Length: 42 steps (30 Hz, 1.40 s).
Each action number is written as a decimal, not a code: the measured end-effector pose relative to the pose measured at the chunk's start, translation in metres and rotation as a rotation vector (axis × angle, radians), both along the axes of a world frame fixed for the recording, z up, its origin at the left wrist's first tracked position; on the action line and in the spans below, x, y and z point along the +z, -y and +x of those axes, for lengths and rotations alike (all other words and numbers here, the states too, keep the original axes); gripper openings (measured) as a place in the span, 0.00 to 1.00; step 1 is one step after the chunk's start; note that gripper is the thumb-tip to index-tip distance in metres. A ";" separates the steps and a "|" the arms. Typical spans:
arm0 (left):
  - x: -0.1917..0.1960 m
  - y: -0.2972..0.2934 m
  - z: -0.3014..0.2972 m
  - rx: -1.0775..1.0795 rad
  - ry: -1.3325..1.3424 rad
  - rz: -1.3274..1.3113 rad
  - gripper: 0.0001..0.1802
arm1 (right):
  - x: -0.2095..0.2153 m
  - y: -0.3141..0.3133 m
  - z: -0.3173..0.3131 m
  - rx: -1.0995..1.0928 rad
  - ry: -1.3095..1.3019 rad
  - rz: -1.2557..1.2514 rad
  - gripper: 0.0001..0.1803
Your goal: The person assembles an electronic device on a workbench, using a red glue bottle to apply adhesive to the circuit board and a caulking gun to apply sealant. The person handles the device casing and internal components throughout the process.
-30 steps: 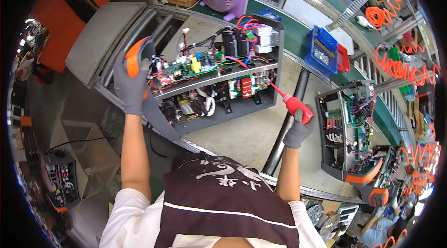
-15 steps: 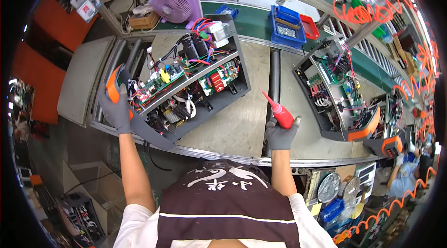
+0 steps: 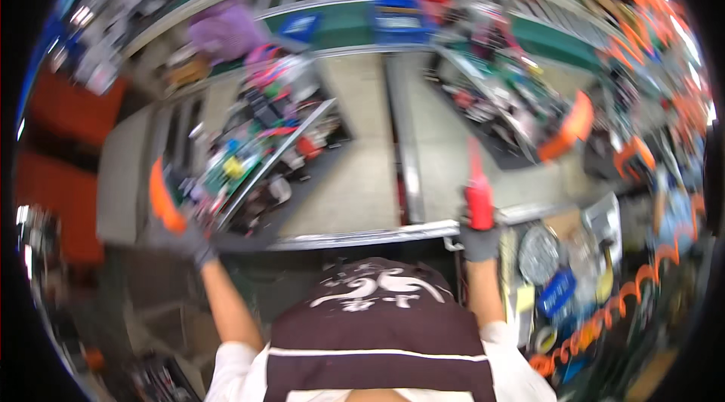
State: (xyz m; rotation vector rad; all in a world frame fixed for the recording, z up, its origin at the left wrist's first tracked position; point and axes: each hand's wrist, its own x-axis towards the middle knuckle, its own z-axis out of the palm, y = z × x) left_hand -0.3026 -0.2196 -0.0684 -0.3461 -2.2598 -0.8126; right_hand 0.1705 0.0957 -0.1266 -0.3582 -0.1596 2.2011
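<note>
At the left, an opened metal-cased electronic unit (image 3: 313, 175) lies tilted on the bench, its boards, coils and wires exposed. My gloved left hand (image 3: 183, 242) is at its near left end, closed around the lower part of the orange-trimmed front panel (image 3: 162, 198); motion blur smears the fingers. My gloved right hand (image 3: 480, 242) is closed on a red squeeze bottle (image 3: 479, 207) with a thin pointed nozzle. The bottle stands nozzle up, by the bench's front edge and apart from both units. A second opened unit (image 3: 506, 100) with an orange-trimmed end sits at the right.
A roller gap (image 3: 402, 145) splits the metal bench top (image 3: 362, 130). Behind stand a blue parts bin (image 3: 398, 33) and a purple fan (image 3: 226, 30). Orange coiled hoses (image 3: 642, 277) hang at the right. Near the lower right are discs and a blue container (image 3: 557, 292).
The whole view has shifted and blurred, with the bench turned within it. My right hand has drawn the bottle back to the bench's front edge, its nozzle now nearly upright. My left hand stays at the panel.
</note>
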 end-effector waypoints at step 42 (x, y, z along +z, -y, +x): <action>-0.114 -0.128 0.216 -0.730 0.100 -0.098 0.44 | -0.076 -0.038 0.337 -0.385 2.792 0.170 0.21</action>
